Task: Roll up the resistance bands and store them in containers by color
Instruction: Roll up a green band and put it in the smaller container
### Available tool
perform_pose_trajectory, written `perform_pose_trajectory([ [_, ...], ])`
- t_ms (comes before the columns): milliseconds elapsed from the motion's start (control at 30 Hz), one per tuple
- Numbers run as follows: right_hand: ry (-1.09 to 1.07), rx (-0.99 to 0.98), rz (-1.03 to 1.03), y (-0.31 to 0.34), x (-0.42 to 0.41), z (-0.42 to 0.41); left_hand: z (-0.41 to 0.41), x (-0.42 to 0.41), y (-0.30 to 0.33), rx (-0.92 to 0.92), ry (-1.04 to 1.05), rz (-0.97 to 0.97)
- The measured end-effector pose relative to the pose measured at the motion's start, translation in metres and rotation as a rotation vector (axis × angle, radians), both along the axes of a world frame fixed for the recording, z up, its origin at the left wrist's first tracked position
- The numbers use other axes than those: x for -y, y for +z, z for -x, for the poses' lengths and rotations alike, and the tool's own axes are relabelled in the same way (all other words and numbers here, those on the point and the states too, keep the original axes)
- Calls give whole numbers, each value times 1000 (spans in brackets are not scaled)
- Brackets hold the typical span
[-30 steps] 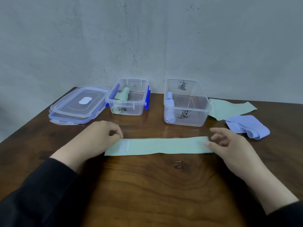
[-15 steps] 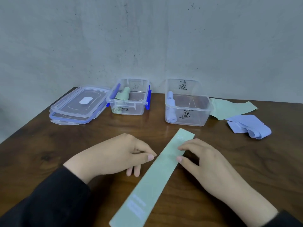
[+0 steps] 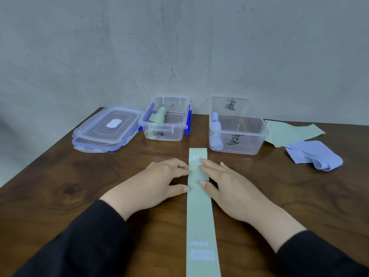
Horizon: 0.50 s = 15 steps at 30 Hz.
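Since 0.5 s ago the green band (image 3: 200, 212) has swung from a diagonal to lie straight, running from the table's (image 3: 60, 186) near edge toward the far edge, its far end w/ a printed "30" stopping just short of the containers. Both hands have moved up to that far end. Left hand (image 3: 157, 183) lies flat on the table at the band's left edge, fingers straight, fingertips touching the edge. Right hand (image 3: 229, 186) lies opposite, fingers straight, index and thumb tips resting on the band; neither hand grips anything.

Toward the far edge: green container (image 3: 166, 124) w/ rolled green bands inside, blue container (image 3: 237, 126) w/ rolled blue bands at its left wall. Two stacked lids (image 3: 107, 128) sit near the far-left corner. Toward the far-right corner, another loose green band (image 3: 291, 131) lies flat, w/ a crumpled blue band (image 3: 315, 154) just in front of it, overlapping its near edge.
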State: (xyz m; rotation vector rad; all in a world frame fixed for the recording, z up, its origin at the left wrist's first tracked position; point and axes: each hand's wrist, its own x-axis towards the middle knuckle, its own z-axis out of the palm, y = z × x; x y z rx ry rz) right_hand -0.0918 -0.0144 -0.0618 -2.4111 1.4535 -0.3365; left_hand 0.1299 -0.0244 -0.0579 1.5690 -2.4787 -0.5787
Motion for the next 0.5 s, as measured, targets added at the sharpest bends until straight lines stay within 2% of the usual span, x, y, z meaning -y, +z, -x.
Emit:
perform_pose_trajectory([
  [200, -42, 70, 4, -8, 29, -1, 3, 6, -5, 27, 33, 23],
  [367, -102, 327, 146, -10, 30, 8, 4, 4, -3, -67, 92, 86],
  [500, -3, 432, 184, 0, 1, 14, 4, 2, -7, -74, 72, 84],
])
